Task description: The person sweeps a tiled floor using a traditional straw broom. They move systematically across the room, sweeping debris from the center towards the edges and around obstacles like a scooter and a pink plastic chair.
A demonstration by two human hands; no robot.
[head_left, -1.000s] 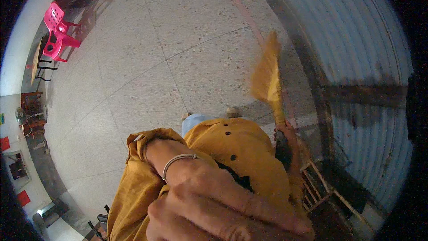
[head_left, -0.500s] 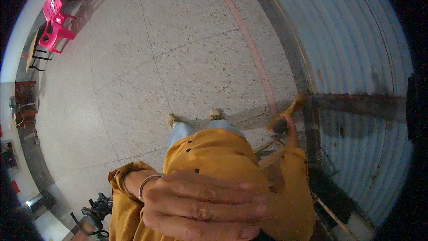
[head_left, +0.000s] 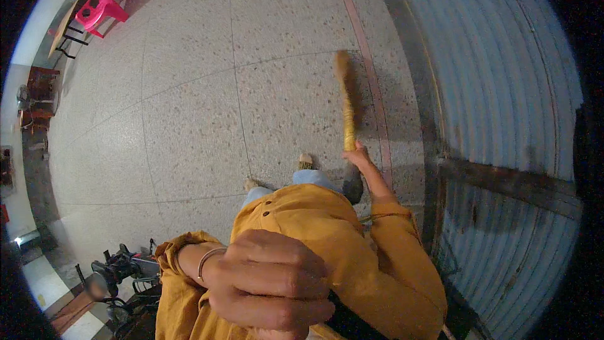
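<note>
Speckled grey floor (head_left: 189, 101), thin joint lines, runs under all of it. Broom (head_left: 348, 110) is out in front of me, right of centre, its yellow-bound neck pointing away and brush end just left of the pink stripe (head_left: 362, 32). Brush is blurred; can't tell if it touches down. Right hand (head_left: 357, 156) is wrapped round the broom just below the yellow binding, fingers closed on it; dark grey rounded butt sticks out below the fist. Left hand (head_left: 270, 280) sits close to the camera, in front of my mustard shirt (head_left: 302, 214), fingers curled side by side. Palm hidden, can't tell if it grips anything. Thin bracelet (head_left: 204, 263) on that wrist. Feet: right shoe (head_left: 306, 161) shows past the shirt hem, left of the broom's butt. Right side: blue-grey corrugated wall (head_left: 497, 88) with a dark wooden beam (head_left: 513, 183) across it. Far left: pink chair (head_left: 104, 3) beside a table (head_left: 63, 25). Lower left: black handlebars (head_left: 119, 271), near my left sleeve.
</note>
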